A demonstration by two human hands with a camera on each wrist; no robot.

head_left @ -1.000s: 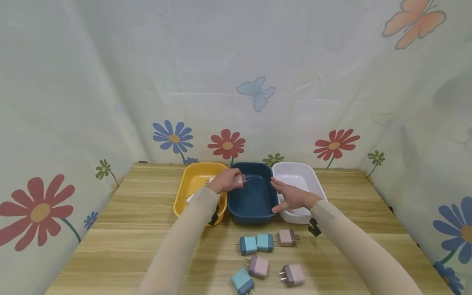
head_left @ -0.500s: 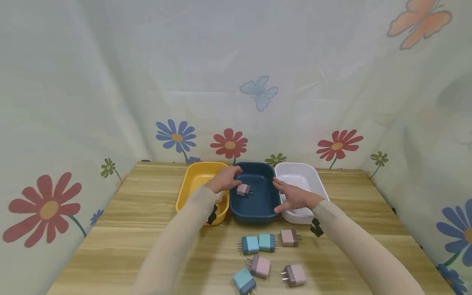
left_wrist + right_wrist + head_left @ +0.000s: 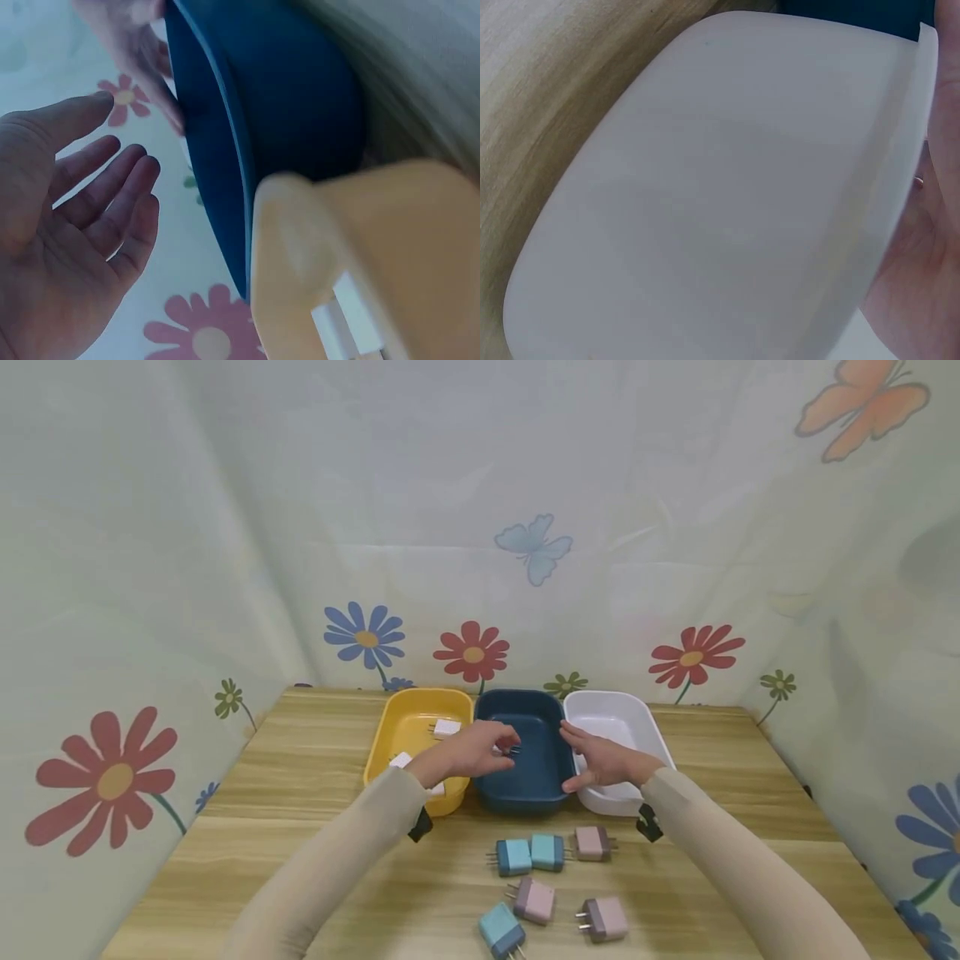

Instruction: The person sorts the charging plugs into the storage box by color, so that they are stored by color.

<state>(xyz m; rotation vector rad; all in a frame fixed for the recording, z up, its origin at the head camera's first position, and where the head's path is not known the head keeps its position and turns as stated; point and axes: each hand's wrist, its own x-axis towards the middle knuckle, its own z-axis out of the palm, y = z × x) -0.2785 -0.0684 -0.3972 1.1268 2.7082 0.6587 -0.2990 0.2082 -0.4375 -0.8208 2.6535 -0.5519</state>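
My left hand [image 3: 472, 750] hovers over the edge between the yellow bin [image 3: 372, 752] and the dark blue bin [image 3: 517, 806]. Its fingers are loosely bent and hold nothing, as the left wrist view also shows. A pink plug charger [image 3: 514, 750] lies in the blue bin, mostly hidden behind that hand; its prongs peek out. Several white chargers [image 3: 447, 727] lie in the yellow bin. Fingers spread, my right hand [image 3: 603, 760] is at the adjoining rims of the blue bin and the white bin [image 3: 652, 735]; I cannot tell whether it touches them.
In front of the bins, on the wooden table [image 3: 300, 877], lie blue chargers [image 3: 501, 929] and pink chargers [image 3: 603, 918], prongs pointing various ways. A printed cloth [image 3: 420, 510] with flowers and butterflies hangs behind and beside the table.
My left hand has let go of the pink charger, which came to lie in the blue bin. That hand then shifted slightly toward me. My right hand has hardly moved.
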